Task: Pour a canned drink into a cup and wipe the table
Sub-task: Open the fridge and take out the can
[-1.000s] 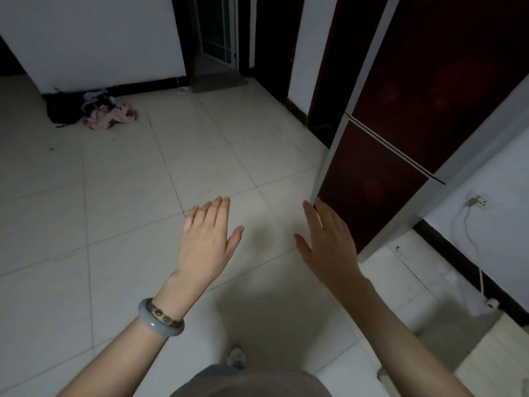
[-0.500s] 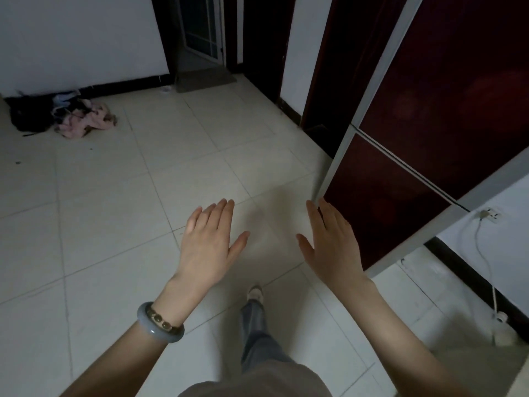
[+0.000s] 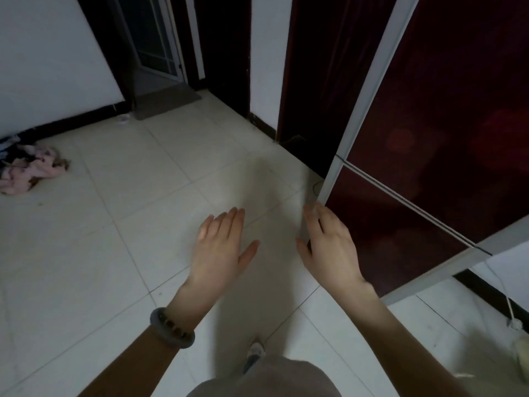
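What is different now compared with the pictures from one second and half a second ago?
The person has stepped toward the dark red cabinet, which looks nearer; the pink clothes pile has slid to the view's left edge. Nothing was taken hold of or let go. The left hand and right hand stay open, empty, held out in front.

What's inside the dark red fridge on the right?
Nothing inside shows: both doors of the dark red fridge are shut. Only its fronts and white edge are visible, with the right hand near its corner.
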The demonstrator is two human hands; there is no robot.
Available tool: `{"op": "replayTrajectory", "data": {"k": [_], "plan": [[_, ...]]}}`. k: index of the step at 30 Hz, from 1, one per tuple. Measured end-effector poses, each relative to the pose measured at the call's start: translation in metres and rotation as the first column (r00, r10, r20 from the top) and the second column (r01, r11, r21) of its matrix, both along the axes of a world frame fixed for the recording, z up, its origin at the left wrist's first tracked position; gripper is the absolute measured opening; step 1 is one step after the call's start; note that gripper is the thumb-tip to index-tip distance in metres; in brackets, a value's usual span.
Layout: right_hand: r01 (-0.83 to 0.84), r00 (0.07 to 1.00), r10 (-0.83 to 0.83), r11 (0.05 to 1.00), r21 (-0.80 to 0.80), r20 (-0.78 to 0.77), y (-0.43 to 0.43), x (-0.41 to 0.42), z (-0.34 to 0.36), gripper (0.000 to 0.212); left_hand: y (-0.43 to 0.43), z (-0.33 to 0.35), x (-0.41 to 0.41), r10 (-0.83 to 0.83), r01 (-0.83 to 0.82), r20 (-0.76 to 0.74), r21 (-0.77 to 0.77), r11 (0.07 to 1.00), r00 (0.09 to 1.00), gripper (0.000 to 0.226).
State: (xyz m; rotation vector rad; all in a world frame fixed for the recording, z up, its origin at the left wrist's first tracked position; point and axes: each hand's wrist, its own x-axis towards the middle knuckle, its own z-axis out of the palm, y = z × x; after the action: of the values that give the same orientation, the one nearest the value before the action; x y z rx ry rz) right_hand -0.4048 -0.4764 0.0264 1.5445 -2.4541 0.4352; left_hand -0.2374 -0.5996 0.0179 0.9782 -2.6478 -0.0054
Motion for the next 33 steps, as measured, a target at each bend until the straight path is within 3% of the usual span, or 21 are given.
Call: {"op": "replayTrajectory", "data": {"k": [9, 18, 33], "plan": [[0.178, 0.984, -0.179, 0.983, 0.051, 0.001, -0.048, -0.059, -0.009, 0.068, -0.075, -0.004, -0.083, -0.175, 0.174, 0.012, 0.051, 0.983, 0.984, 0.064], [0.431, 0.902, -0.430, 0.899, 0.078, -0.035, -0.125, -0.115, -0.016, 0.070, -0.187, -0.006, -0.185, -0.383, 0.382, 0.005, 0.055, 0.922, 0.924, 0.062], [0.696, 0.718, -0.693, 0.718, 0.028, -0.065, -0.250, -0.165, -0.007, 0.072, -0.322, 0.005, -0.304, -0.692, 0.692, 0.022, -0.059, 0.720, 0.722, 0.064]]}}
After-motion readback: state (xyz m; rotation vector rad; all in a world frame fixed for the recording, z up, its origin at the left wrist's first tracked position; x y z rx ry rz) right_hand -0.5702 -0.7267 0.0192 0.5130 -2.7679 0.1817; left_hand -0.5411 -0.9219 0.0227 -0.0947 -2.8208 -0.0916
